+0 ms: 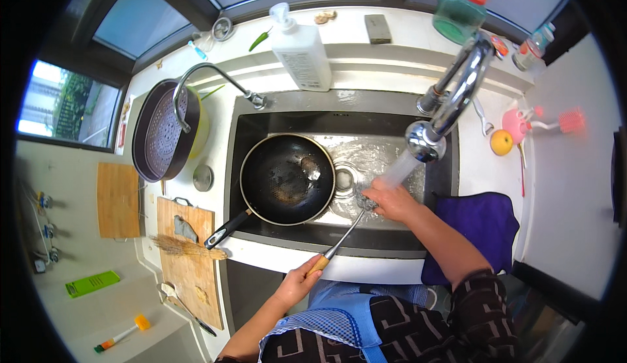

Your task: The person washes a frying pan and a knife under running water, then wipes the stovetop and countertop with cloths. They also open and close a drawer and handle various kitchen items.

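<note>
My left hand [298,283] is closed around the wooden handle [318,265] of a metal-shafted utensil, whose shaft slants up into the sink. My right hand [394,200] grips a steel wool scrubber [365,199] pressed around the utensil's far end; that end is hidden. Water runs from the chrome faucet [425,141] onto or beside my right hand. Left of the hands, a black frying pan [281,186] rests in the stainless steel sink [392,245], wet inside, with its handle over the front left rim.
A purple cloth [477,226] lies right of the sink. On the left are a wooden cutting board [188,275] with a straw brush [183,248], and a colander [159,132]. Behind the sink stands a white pump bottle [301,54]. A second, thin faucet [215,69] arches at the back left.
</note>
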Demonstrator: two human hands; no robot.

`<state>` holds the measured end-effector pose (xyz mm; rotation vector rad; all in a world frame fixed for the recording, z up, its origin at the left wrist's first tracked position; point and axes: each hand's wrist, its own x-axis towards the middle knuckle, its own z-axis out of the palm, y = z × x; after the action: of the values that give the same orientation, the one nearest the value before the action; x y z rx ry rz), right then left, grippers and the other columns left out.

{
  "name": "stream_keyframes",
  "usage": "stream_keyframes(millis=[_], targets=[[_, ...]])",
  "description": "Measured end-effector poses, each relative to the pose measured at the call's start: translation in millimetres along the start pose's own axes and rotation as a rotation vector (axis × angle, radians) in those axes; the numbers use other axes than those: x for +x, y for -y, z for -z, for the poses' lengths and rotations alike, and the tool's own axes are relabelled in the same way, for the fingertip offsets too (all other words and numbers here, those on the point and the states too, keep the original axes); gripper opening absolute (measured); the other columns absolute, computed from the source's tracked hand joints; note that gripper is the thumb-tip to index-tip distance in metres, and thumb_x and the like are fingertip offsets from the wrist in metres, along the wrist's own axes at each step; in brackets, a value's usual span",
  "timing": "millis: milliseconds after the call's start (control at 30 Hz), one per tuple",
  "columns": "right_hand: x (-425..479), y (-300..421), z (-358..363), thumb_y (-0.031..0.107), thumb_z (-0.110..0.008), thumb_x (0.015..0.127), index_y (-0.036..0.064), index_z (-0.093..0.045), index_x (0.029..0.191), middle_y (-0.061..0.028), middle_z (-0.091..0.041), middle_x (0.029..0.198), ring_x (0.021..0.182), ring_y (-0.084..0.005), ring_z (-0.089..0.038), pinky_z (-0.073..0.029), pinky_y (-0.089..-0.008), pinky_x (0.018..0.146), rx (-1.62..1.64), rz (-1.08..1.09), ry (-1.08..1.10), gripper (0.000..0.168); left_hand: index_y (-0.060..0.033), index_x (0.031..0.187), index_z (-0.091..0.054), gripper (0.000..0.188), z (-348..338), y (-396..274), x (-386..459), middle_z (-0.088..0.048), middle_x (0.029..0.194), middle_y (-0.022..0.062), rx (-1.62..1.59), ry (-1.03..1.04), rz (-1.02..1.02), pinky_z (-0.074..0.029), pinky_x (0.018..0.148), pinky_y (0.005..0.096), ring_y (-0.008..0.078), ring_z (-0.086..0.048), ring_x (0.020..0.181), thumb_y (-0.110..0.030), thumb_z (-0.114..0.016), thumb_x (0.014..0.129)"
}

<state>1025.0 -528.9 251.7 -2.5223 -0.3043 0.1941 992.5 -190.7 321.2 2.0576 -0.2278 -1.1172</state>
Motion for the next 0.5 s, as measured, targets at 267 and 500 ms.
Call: stream_keyframes(millis=[267, 500], targets=[[13, -69, -21, 0.021, -0.071, 0.073, 0.008, -0.061, 0.105, -0.0140, -0.064, 0.099, 0.090, -0.0313, -0.061, -0.048, -0.0385, 0.081, 0.213, -0.164, 0.129, 0.036, -0.0156, 0.137, -0.042, 0.044, 30, -53, -2, -0.051, 0.070, 0.0014, -0.508, 0.221, 0.377, -0.032, 0.042, 0.0160, 0.0040, -0.039, 0.048, -0.026, -0.052, 0.095], [-14, -87, -72, 0.014, -0.070, 0.080, 0.003, -0.056, 0.103, -0.0093, -0.063, 0.083, 0.072, -0.0191, -0.060, -0.051, -0.0336, 0.060, 1.554, -0.794, -0.552, 0.029, -0.0155, 0.138, -0.038, 0.045, 16, -51, -9, -0.050, 0.068, 0.0051, -0.950, 0.257, 0.422, -0.027, 0.035, 0.0155, 0.0050, -0.034, 0.038, -0.031, -0.046, 0.096]])
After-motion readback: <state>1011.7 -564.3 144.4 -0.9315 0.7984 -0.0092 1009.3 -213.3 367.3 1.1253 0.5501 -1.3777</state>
